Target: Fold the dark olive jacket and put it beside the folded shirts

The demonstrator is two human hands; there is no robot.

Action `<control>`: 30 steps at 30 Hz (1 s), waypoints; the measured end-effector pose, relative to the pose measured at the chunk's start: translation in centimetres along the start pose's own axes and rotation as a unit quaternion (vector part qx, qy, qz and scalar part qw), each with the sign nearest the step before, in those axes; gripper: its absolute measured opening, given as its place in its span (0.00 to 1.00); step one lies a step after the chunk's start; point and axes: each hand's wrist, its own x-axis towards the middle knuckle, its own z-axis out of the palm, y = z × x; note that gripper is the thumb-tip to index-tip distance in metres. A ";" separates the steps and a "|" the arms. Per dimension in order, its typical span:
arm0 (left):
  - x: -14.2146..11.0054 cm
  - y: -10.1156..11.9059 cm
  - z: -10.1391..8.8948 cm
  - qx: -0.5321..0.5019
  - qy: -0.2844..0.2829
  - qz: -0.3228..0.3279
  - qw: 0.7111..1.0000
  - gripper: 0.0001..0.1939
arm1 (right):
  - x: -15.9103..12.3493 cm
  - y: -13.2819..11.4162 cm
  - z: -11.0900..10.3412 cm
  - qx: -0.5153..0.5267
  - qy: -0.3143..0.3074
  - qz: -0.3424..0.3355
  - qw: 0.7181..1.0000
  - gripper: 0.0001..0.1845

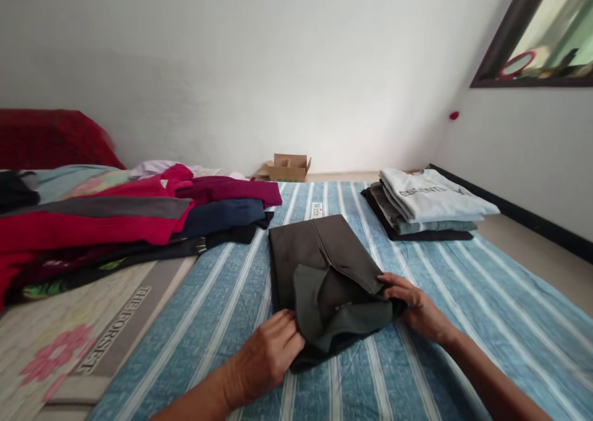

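Note:
A dark grey zip-up jacket (pixel 306 242), folded into a rectangle, lies on a blue striped bed sheet (pixel 222 322). Its zipper runs up the middle, and the greenish collar faces me, partly spread open. My left hand (pixel 269 350) is closed on the collar's left edge, the fingertips curled under the cloth. On the opposite side, my right hand (pixel 414 306) pinches the jacket near its right corner, the thumb hidden beneath the fabric.
A stack of folded clothes (pixel 430 198), with a white printed shirt on top, sits at the right. Loose clothes (pixel 139 217) are piled at the left, over a floral mat (pixel 102 322). Against the far wall stands an open cardboard box (pixel 290 169).

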 end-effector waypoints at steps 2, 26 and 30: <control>-0.1 0.3 -0.4 -0.006 -0.001 -0.002 1.000 0.15 | -0.1 -0.2 -0.5 -0.044 -0.020 -0.013 0.999 0.15; 3.6 3.6 -3.5 -0.051 -0.064 -0.115 0.990 0.11 | -0.3 -9.6 -0.2 -0.244 -0.124 -0.079 0.959 0.11; 3.9 3.3 -3.5 -0.041 -0.240 -0.146 0.959 0.10 | 0.5 -10.3 0.1 -0.323 -0.177 -0.048 0.929 0.07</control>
